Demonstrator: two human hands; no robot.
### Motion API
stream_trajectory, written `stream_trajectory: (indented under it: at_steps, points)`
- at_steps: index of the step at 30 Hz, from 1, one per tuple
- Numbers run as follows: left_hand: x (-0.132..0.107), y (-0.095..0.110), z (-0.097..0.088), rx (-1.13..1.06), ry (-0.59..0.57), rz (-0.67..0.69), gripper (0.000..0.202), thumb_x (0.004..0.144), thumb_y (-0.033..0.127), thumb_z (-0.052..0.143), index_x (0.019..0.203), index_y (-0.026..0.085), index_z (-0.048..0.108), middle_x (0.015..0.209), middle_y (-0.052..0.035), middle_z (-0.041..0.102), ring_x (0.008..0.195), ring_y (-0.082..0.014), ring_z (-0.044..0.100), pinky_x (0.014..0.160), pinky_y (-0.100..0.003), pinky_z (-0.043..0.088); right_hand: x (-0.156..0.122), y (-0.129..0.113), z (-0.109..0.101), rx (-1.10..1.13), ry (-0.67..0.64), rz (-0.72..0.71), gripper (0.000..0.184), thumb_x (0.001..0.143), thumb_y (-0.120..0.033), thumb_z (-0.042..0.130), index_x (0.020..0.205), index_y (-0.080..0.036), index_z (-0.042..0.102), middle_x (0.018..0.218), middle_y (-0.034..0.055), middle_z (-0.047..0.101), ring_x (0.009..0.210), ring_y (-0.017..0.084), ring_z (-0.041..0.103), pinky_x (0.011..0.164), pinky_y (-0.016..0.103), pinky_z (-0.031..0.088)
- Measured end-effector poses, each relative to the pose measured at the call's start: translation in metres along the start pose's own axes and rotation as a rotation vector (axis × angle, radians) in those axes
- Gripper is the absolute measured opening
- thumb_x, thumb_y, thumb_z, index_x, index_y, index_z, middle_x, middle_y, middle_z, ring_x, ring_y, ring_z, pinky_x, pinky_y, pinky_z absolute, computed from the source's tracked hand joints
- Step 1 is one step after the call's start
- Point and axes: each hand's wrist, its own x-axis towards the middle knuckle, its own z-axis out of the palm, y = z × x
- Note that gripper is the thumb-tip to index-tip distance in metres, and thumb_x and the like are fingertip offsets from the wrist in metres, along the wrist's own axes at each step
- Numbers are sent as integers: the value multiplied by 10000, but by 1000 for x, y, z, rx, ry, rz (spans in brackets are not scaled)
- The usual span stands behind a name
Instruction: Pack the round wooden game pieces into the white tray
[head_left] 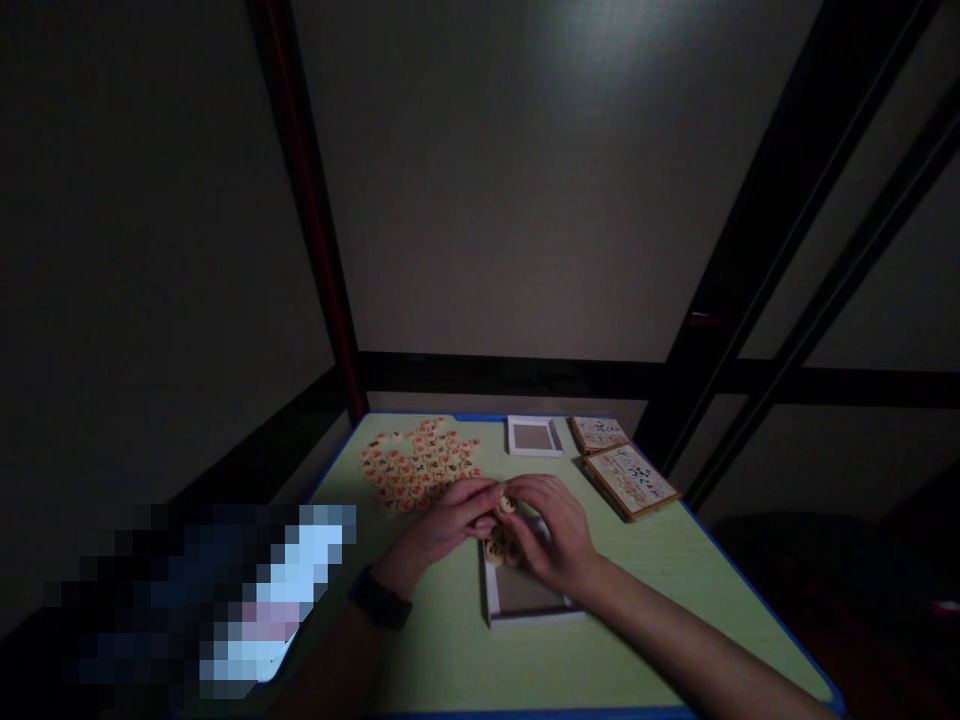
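Observation:
A round wooden Chinese chess piece (508,504) with a dark character is pinched between the thumb and fingers of my right hand (559,530). My left hand (459,515) is closed against the same piece from the left, its fingertips meeting it; whatever else lies in its curled fingers is hidden. Just below both hands, a shallow white-rimmed box tray (536,619) lies on the table. A few pieces (494,552) sit in its upper left corner, partly covered by my hands. Left of my hands, many loose pieces (420,467) with red and dark characters are spread out.
The light green table (435,640) has a blue edge. Another shallow white tray (534,450) stands at the back. Two patterned boxes (631,480) lie at the right edge. A blurred-out bright patch (277,600) covers the left side. Walls close in behind.

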Motion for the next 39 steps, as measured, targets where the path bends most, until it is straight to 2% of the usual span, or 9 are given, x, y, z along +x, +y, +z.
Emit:
stream_trajectory:
  at_steps: [4, 6, 11, 14, 18, 21, 26, 33, 39]
  points:
    - [-1, 4, -3, 63, 40, 30, 590, 646, 693, 756, 760, 150, 556, 644, 57, 426, 536, -45, 301, 496, -213, 196, 5, 4, -6, 7, -74, 20, 236, 920, -198, 581, 1154, -228, 583, 1001, 84, 733, 922, 215, 692, 824, 372, 555]
    - [2, 5, -7, 105, 120, 55, 638, 696, 773, 640, 793, 143, 604, 682, 25, 487, 542, -58, 325, 487, -219, 207, 5, 3, -12, 18, -129, 8, 235, 932, -229, 580, 1166, -231, 565, 1007, 84, 730, 925, 215, 688, 819, 369, 553]
    - [17, -3, -17, 331, 416, 70, 667, 788, 777, 450, 790, 141, 649, 624, 22, 498, 470, -71, 314, 462, -235, 200, -5, -14, -27, 8, -484, -42, 227, 962, -249, 548, 1188, -221, 542, 981, 90, 720, 912, 213, 676, 815, 357, 546]
    - [22, -13, -16, 606, 484, 103, 596, 846, 695, 391, 667, 174, 618, 519, 32, 436, 505, -119, 422, 510, -249, 303, -15, -20, -28, -47, -644, -80, 219, 966, -232, 532, 1182, -209, 560, 1005, 98, 716, 944, 219, 677, 836, 350, 546]
    - [18, -18, -7, 914, 445, 159, 521, 924, 511, 334, 660, 199, 657, 614, -18, 622, 671, -173, 596, 672, -274, 428, -24, -20, -22, -106, -659, -131, 187, 966, -212, 510, 1134, -205, 592, 995, 96, 712, 913, 219, 681, 818, 342, 557]
    - [13, -15, -1, 1035, 421, 139, 501, 940, 453, 334, 676, 207, 682, 717, -31, 709, 743, -185, 647, 760, -280, 451, -24, -22, -18, -130, -683, -176, 197, 937, -155, 494, 1087, -190, 617, 966, 105, 704, 844, 223, 666, 751, 343, 567]
    - [11, -10, 3, 1092, 401, 88, 515, 954, 433, 316, 707, 199, 703, 731, -38, 726, 751, -187, 661, 756, -276, 457, -25, -24, -18, -166, -691, -183, 243, 867, -92, 522, 1066, -176, 633, 941, 102, 691, 803, 222, 647, 689, 332, 564]
    - [13, -12, 4, 1140, 371, 55, 526, 965, 435, 312, 719, 195, 710, 732, -38, 731, 759, -187, 673, 750, -270, 460, -32, -19, -14, -204, -757, -94, 225, 886, -96, 576, 1096, -164, 618, 1011, 97, 680, 856, 201, 663, 714, 286, 561]
    - [13, -10, 2, 1163, 391, 39, 513, 977, 406, 325, 699, 204, 706, 715, -22, 731, 739, -176, 676, 775, -262, 464, -28, -12, -20, 7, -609, 62, 265, 979, -238, 517, 1229, -166, 568, 1089, 120, 688, 975, 214, 671, 820, 310, 568]
